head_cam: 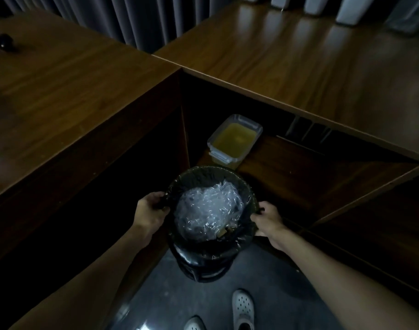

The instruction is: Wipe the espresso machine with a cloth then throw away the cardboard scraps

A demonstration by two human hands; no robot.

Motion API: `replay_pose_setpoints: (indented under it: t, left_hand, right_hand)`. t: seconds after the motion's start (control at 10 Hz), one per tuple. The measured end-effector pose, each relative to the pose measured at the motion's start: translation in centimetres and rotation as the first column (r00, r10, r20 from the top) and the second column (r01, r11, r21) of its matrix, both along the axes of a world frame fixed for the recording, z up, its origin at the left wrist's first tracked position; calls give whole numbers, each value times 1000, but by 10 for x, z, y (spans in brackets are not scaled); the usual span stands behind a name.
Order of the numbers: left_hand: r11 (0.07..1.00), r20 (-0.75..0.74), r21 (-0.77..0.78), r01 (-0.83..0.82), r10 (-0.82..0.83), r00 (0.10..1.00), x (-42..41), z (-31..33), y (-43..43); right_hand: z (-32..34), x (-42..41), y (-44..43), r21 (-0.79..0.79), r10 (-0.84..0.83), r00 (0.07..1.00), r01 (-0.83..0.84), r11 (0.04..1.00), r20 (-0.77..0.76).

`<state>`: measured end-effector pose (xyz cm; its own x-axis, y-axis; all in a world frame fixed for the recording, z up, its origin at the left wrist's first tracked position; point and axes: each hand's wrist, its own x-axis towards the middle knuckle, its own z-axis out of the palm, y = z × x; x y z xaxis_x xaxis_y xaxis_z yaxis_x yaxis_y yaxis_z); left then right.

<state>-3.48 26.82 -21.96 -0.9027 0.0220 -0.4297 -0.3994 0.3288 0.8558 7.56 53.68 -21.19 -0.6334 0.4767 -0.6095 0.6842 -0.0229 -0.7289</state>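
A round black trash bin (pixel 204 263) with a dark liner stands on the floor in the corner between two wooden counters. Crumpled clear bubble wrap (pixel 207 209) fills its top, and a small brown cardboard scrap (pixel 224 232) shows at its lower right edge. My left hand (pixel 151 210) grips the bin's rim on the left side. My right hand (pixel 268 220) grips the rim on the right side. The espresso machine and the cloth are out of view.
A clear lidded plastic container (pixel 234 141) with yellowish contents sits on a low shelf behind the bin. Wooden counters (pixel 72 91) (pixel 322 67) flank the corner. White containers (pixel 349 8) line the far counter edge. My shoes (pixel 243 308) stand on the grey floor.
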Motion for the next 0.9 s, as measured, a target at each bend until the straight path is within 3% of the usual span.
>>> replay_pose_setpoints:
  t: [0.2, 0.5, 0.9]
  left_hand:
    - [998, -35, -23, -59, 58, 998, 3, -14, -5]
    - [991, -79, -75, 107, -113, 990, 11, -7, -9]
    - [977, -211, -155, 148, -179, 961, 10, 13, -30]
  right_hand:
    - [-11, -11, -1, 17, 53, 998, -52, 998, -20]
    - [-22, -8, 3, 200, 195, 981, -186, 962, -25]
    - [18, -7, -6, 305, 222, 975, -202, 931, -31]
